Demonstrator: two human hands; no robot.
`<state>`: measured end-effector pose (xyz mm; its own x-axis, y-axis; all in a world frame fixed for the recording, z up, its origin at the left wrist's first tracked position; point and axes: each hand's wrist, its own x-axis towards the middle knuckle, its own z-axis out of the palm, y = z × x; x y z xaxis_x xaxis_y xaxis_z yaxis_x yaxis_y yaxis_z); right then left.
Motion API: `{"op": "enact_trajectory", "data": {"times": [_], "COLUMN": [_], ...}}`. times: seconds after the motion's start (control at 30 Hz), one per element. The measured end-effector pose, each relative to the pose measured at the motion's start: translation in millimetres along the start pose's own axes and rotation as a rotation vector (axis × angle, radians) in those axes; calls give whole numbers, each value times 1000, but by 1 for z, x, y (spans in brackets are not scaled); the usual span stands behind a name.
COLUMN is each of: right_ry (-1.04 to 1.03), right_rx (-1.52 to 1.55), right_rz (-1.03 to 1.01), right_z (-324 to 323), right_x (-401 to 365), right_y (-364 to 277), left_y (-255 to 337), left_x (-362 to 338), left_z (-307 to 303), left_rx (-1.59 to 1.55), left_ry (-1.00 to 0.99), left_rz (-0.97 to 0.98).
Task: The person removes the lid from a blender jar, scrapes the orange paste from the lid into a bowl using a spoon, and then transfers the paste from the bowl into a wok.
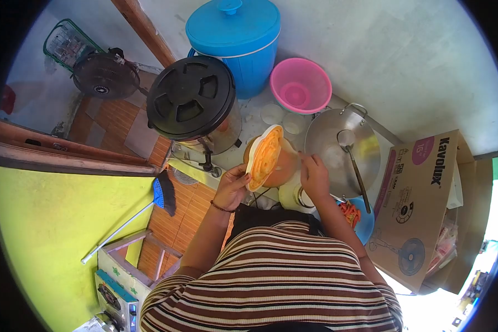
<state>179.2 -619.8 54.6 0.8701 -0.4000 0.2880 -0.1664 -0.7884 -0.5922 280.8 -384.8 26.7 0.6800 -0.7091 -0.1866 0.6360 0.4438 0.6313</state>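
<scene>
Striped shirt [271, 276] fills the near edge. Left hand [231, 187] clamps the lid [264, 156], held on edge just left of the jug [286, 166], its orange-smeared face toward the jug, probably so drips fall inside. Right hand [314, 177] rests on the jug's right side, seemingly steadying it; grip unclear. Wok [365, 149] sits right of the jug. Box [420, 193] further right reads "Kavolux", "16".
</scene>
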Motion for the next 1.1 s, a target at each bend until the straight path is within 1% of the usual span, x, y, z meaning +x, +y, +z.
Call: {"op": "enact_trajectory", "data": {"times": [0.1,0.2,0.3,0.4,0.5,0.6,0.7,0.8,0.9,1.1], "right_ry": [-37,18,158,80,89,97,134,174,182,200], "right_rx": [14,86,304,408,234,185,259,224,216,160], "right_rz": [-19,62,11,80,-183,-86,29,-102,-228,-62], "right_z": [5,-1,-5,-13,-13,-10,-13,-17,-16,-8], "right_x": [-8,-9,-3,-4,0,1,2,1,2,2], "right_y": [5,-2,-10,-19,-18,-14,-17,-20,-26,-12], "left_y": [8,12,10,7,6,9,9,3,-1,-2], "left_x": [1,1,1,0,0,0,-1,0,1,2], "left_z": [10,15,13,10,11,14,14,3,-1,-4], "left_rx": [-50,-56,-31,-38,-16,-14,-21,-11,-16,18], "left_ry": [36,50,52,68,58,62,61,5,9,13], "left_rz": [-11,-23,-18,-23,-18,-22,-26,-3,-20,-16]}}
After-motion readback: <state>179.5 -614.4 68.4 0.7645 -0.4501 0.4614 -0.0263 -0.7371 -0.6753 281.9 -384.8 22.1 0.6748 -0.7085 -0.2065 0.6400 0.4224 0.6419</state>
